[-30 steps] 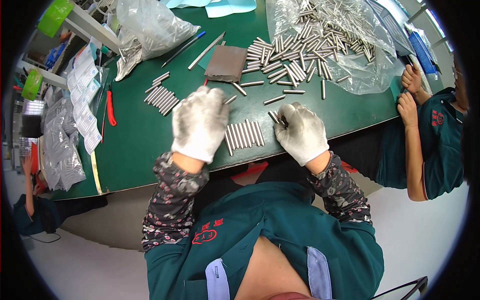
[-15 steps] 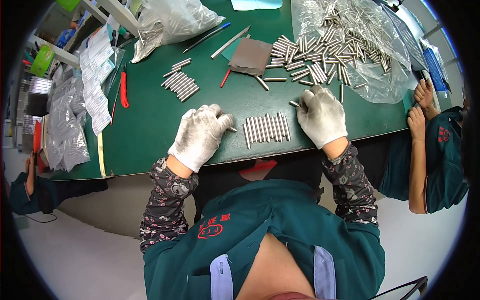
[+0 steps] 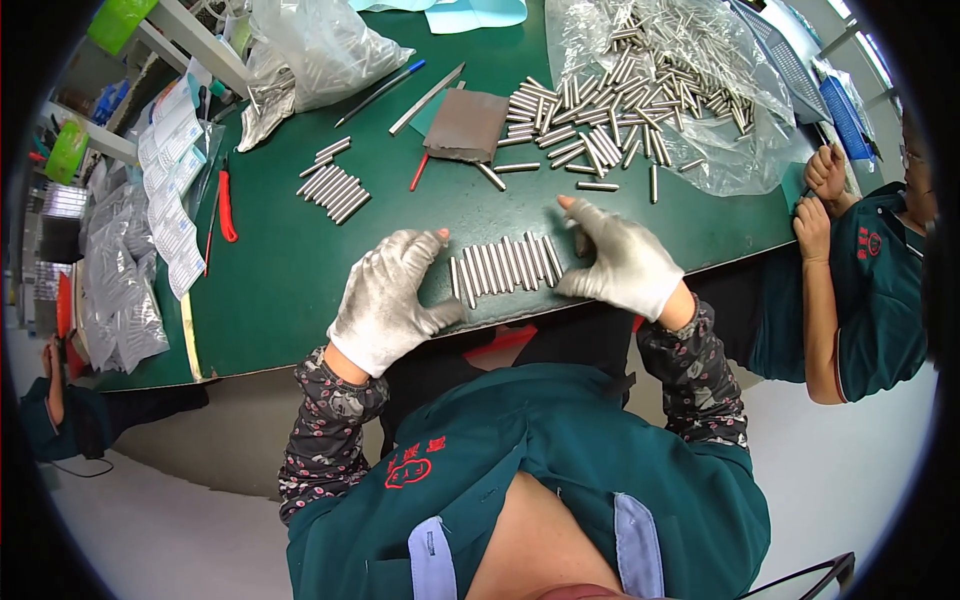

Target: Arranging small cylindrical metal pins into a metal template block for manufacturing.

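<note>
A row of short steel pins [image 3: 507,266] lies side by side on the green table near its front edge. Over the row's left end, my left hand [image 3: 388,298], in a whitish glove with bare fingertips, is open, thumb and fingers spread apart. At the other end my right hand [image 3: 628,262], gloved the same way, is also open, its thumb beside the last pins. Neither hand holds a pin. One loose pin [image 3: 597,186] lies beyond my right hand. A second small group of pins [image 3: 334,192] rests farther left, with a few set slightly apart.
A large heap of pins [image 3: 640,95] spills from a clear plastic bag [image 3: 750,165] at the far right. Nearby are a brown block [image 3: 466,124], a steel ruler [image 3: 427,98], a pen [image 3: 380,93] and a red-handled tool [image 3: 226,207]. A co-worker's hands [image 3: 818,200] are at right.
Both hands were closed, each with a pin at its fingertips; now both are open around the row. The row has gained pins at its ends. The whole view has shifted slightly.
</note>
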`<action>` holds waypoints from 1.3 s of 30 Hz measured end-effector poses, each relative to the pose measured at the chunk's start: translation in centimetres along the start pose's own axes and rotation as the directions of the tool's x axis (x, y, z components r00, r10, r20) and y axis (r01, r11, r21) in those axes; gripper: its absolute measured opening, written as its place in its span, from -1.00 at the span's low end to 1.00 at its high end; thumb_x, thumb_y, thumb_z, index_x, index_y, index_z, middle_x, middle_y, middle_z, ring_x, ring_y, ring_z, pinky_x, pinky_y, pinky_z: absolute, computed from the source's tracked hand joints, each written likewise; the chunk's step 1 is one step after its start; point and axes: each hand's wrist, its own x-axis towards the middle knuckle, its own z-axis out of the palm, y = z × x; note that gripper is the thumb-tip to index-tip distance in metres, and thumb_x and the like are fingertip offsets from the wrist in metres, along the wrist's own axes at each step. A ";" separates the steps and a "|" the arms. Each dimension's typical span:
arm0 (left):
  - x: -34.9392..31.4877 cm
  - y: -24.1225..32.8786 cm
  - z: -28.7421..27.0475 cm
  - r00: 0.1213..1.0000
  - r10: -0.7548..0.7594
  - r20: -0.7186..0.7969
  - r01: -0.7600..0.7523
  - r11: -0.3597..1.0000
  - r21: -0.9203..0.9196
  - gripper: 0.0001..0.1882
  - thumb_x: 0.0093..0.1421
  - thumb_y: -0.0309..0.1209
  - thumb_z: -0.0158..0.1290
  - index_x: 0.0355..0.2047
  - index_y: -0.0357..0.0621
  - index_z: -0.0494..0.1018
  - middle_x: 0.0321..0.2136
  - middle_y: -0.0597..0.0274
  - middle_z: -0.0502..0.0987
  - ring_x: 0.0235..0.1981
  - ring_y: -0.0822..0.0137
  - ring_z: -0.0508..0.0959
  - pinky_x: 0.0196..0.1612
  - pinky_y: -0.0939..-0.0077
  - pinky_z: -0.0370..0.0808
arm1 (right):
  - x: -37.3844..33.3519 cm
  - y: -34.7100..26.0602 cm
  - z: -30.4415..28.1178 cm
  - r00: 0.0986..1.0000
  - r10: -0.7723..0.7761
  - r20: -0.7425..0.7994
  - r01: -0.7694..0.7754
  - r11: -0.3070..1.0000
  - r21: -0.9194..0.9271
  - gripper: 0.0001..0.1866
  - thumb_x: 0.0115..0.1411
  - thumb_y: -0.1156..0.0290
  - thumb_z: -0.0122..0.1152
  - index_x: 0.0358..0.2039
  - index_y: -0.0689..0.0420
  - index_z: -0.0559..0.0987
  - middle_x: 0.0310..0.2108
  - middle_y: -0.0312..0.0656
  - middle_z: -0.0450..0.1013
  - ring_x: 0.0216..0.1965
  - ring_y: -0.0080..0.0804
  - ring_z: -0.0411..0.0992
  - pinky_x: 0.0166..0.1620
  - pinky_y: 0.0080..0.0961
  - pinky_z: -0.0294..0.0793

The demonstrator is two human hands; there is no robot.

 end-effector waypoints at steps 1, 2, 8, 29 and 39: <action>0.1 0.1 0.2 0.998 0.064 0.012 -0.065 0.990 0.126 -0.29 -0.25 -0.29 0.31 -0.03 -0.15 0.34 -0.27 0.10 0.43 -0.22 0.10 0.46 -0.18 0.27 0.43 | 0.3 0.4 0.7 0.991 -0.135 -0.002 0.135 0.988 -0.072 -0.13 -0.20 0.20 0.33 0.15 0.18 0.23 -0.28 -0.02 0.44 -0.23 -0.08 0.45 -0.16 -0.28 0.43; 0.3 0.4 0.3 0.998 0.066 0.013 -0.067 0.990 0.125 -0.29 -0.25 -0.29 0.31 -0.03 -0.15 0.34 -0.27 0.10 0.43 -0.22 0.10 0.46 -0.18 0.27 0.43 | 0.1 0.2 1.5 0.979 -0.197 -0.056 0.186 0.970 -0.158 -0.12 -0.23 0.21 0.37 0.15 0.15 0.26 -0.28 -0.02 0.43 -0.26 -0.08 0.42 -0.19 -0.28 0.41; 1.0 1.0 0.5 0.982 -0.026 0.189 -0.010 0.982 0.188 -0.26 -0.32 -0.30 0.35 -0.05 -0.14 0.38 -0.25 0.11 0.43 -0.19 0.08 0.45 -0.13 0.27 0.41 | 0.5 -0.5 2.7 0.991 -0.135 -0.002 0.132 0.968 -0.213 -0.26 -0.19 0.19 0.35 0.07 0.05 0.36 -0.32 -0.05 0.41 -0.27 -0.06 0.42 -0.20 -0.24 0.41; 10.4 0.1 2.6 0.968 0.196 0.157 -0.250 0.806 0.536 -0.73 0.08 -0.49 -0.05 -0.19 0.01 0.47 -0.42 0.16 0.46 -0.34 0.18 0.54 -0.30 0.33 0.46 | 3.0 3.1 0.2 0.895 -0.051 -0.443 -0.135 0.916 -0.378 -0.86 0.03 0.39 0.14 -0.34 0.01 0.51 -0.38 -0.14 0.43 -0.33 -0.18 0.47 -0.30 -0.24 0.46; 9.9 0.3 1.9 0.969 0.142 0.200 -0.221 0.861 0.458 -0.87 -0.02 -0.35 0.07 -0.47 -0.12 0.47 -0.49 0.14 0.47 -0.37 0.16 0.53 -0.30 0.26 0.44 | 2.6 2.8 -0.2 0.899 -0.228 -0.373 -0.015 0.837 -0.547 -0.90 -0.02 0.35 0.18 -0.48 0.06 0.51 -0.39 -0.20 0.42 -0.33 -0.27 0.44 -0.24 -0.33 0.42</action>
